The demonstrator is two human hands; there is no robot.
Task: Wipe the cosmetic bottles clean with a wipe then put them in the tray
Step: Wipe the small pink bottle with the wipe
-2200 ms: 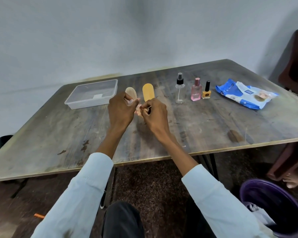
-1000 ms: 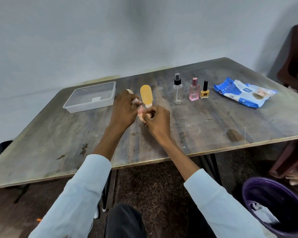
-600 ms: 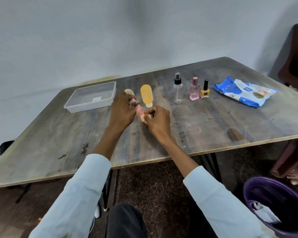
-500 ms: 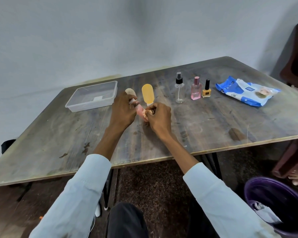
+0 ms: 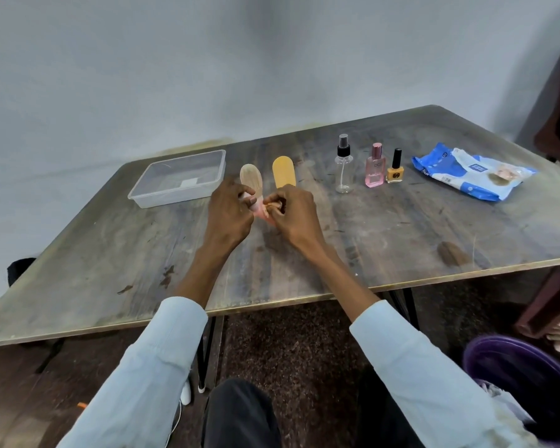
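Clearly both hands (image 5: pixel 262 208) pinch a small pink bottle (image 5: pixel 258 211); slipping fingers could knock the tubes at twelve o'clock.

Both arms are stretched forward over the table (image 5: pixel 401 240), pale blue sleeves pushed back from the wrists. The left hand (image 5: pixel 228 210) and right hand (image 5: pixel 296 213) are brought together above the table's middle, fingers curled, a small pink item (image 5: pixel 262 211) pinched between them.
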